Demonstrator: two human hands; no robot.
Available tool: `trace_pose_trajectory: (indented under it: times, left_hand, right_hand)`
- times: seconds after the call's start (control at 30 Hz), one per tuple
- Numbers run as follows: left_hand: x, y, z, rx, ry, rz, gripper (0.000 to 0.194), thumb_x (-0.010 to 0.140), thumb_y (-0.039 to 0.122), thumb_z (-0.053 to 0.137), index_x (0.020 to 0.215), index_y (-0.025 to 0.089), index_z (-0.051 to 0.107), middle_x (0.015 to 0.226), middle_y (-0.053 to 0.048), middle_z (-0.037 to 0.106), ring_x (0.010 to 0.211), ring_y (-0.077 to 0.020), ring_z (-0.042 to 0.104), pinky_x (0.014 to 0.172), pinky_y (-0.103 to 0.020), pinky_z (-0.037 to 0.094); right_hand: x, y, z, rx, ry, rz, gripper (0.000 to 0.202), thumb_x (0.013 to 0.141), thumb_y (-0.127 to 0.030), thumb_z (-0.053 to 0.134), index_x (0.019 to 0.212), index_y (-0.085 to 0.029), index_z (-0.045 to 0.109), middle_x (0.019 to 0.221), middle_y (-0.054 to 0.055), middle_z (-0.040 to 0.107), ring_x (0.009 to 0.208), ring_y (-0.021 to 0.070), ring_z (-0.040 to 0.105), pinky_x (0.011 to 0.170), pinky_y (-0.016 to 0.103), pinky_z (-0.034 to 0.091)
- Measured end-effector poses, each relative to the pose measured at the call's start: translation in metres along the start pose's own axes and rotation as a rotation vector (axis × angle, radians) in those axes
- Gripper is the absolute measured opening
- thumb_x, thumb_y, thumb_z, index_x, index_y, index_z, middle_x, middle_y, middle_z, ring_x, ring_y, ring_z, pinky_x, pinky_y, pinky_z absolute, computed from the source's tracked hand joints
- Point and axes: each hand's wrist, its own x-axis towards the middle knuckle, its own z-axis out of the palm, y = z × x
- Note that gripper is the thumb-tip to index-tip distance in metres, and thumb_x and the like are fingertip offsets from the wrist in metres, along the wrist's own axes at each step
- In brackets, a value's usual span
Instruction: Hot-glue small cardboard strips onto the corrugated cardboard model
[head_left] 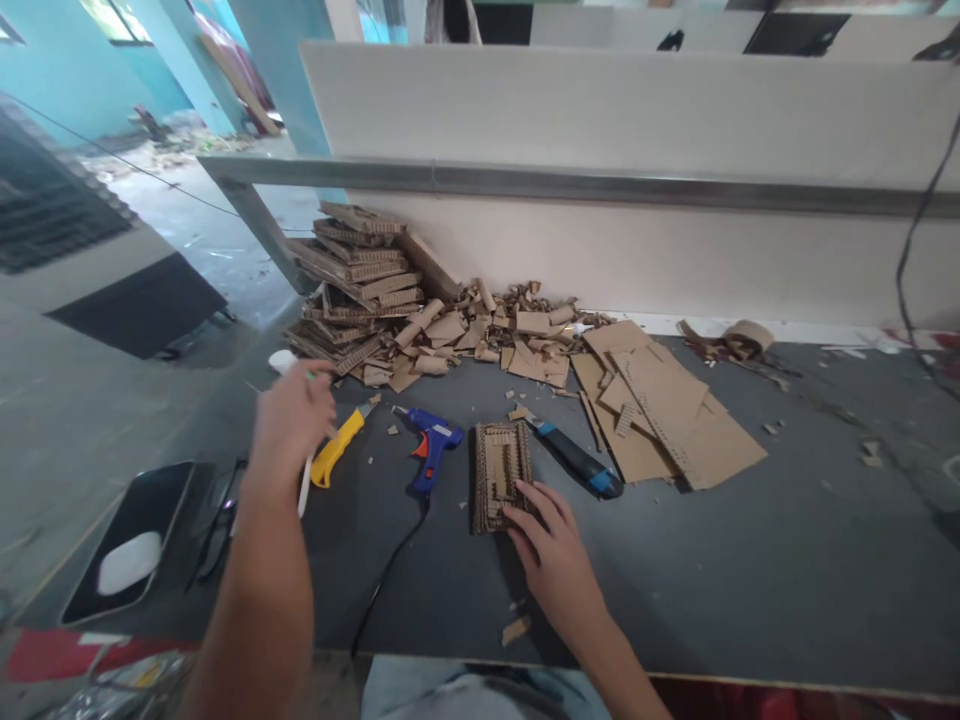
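My right hand (553,545) rests at the lower right corner of a small rectangular corrugated cardboard piece (493,455). Its fingertips lie on the raised inner strips and its thumb is near the bottom edge. My left hand (295,408) is at the left, blurred, with fingers bent downward; what they hold, if anything, is unclear. A round white object (283,361) shows just behind that hand, and a thin white stick (304,487) below it. Beside it lies a yellow utility knife (339,447). A blue glue gun (431,440) lies between the hands.
A black-and-blue cutter (576,457) lies right of the cardboard piece. Behind are stacked cardboard pieces (367,270), a heap of scraps (487,330) and flat sheets (667,410). A phone (161,490) bearing a white case (130,563) and glasses (219,530) lie left. The glue gun's cord (386,570) crosses the front edge.
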Motion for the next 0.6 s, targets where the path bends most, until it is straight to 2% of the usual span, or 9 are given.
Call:
trace_pose_trajectory:
  times: [0.03,0.1,0.17,0.23,0.33,0.43,0.5,0.6]
  left_hand:
    - [0.011,-0.003,-0.01,-0.073,0.041,-0.065,0.039,0.094,0.019,0.045,0.131,0.02,0.056,0.077,0.0,0.065,0.057,-0.0157,0.062,0.06,-0.025,0.047]
    - [0.033,-0.008,-0.026,-0.051,0.121,-0.165,0.052,0.088,0.008,0.05,0.137,0.023,0.051,0.086,0.003,0.065,0.06,-0.0118,0.061,0.069,-0.026,0.051]
    - [0.05,-0.014,-0.035,0.14,0.185,-0.141,0.043,0.087,0.009,0.054,0.128,0.021,0.059,0.093,0.0,0.066,0.083,-0.0161,0.061,0.09,-0.034,0.051]
    - [0.061,-0.019,-0.037,0.237,0.225,-0.137,0.029,0.091,0.013,0.05,0.116,0.016,0.067,0.1,-0.005,0.065,0.104,-0.0218,0.057,0.105,-0.042,0.044]
    - [0.066,-0.022,-0.033,0.231,0.199,-0.143,0.026,0.093,0.019,0.052,0.113,0.014,0.068,0.106,-0.009,0.062,0.111,-0.0252,0.055,0.109,-0.045,0.041]
    - [0.063,-0.018,-0.029,0.232,0.169,-0.171,0.047,0.092,0.042,0.059,0.13,0.015,0.06,0.127,-0.015,0.054,0.117,-0.0321,0.053,0.106,-0.051,0.042]
    - [0.061,-0.012,-0.03,0.275,0.091,-0.202,0.063,0.088,0.056,0.062,0.138,0.017,0.055,0.133,-0.018,0.051,0.121,-0.037,0.052,0.104,-0.054,0.042]
    - [0.059,-0.003,-0.032,0.363,-0.078,-0.24,0.062,0.088,0.058,0.06,0.137,0.02,0.057,0.129,-0.017,0.057,0.118,-0.0381,0.054,0.098,-0.052,0.046]
  right_hand:
    - [-0.001,0.001,-0.002,0.004,0.004,-0.01,0.028,0.097,-0.013,0.054,0.117,-0.025,0.068,0.135,0.01,0.062,0.131,0.0299,0.051,0.101,0.051,0.056]
    - [-0.002,0.001,-0.007,0.016,0.02,-0.016,0.028,0.097,-0.013,0.054,0.118,-0.025,0.068,0.136,0.01,0.062,0.13,0.0289,0.052,0.101,0.05,0.056]
    - [-0.003,0.0,-0.014,0.036,0.038,-0.002,0.027,0.096,-0.013,0.055,0.117,-0.026,0.067,0.134,0.011,0.063,0.128,0.0283,0.054,0.1,0.049,0.056]
    - [-0.005,-0.001,-0.021,0.057,0.068,0.019,0.027,0.095,-0.013,0.057,0.116,-0.026,0.067,0.131,0.012,0.063,0.125,0.0281,0.056,0.098,0.049,0.056]
    - [-0.012,0.002,-0.031,0.077,0.129,0.052,0.024,0.093,-0.014,0.059,0.112,-0.026,0.068,0.123,0.012,0.066,0.117,0.0278,0.06,0.09,0.045,0.058]
    - [-0.023,0.009,-0.039,0.054,0.167,0.085,0.021,0.093,-0.014,0.06,0.108,-0.026,0.068,0.117,0.013,0.066,0.111,0.0267,0.063,0.087,0.042,0.058]
    - [-0.032,0.014,-0.043,0.029,0.178,0.103,0.019,0.093,-0.015,0.06,0.107,-0.025,0.067,0.115,0.013,0.066,0.108,0.0258,0.064,0.088,0.042,0.057]
    - [-0.044,0.021,-0.047,-0.013,0.179,0.124,0.016,0.094,-0.018,0.06,0.106,-0.025,0.068,0.114,0.012,0.067,0.106,0.0245,0.065,0.088,0.041,0.058]
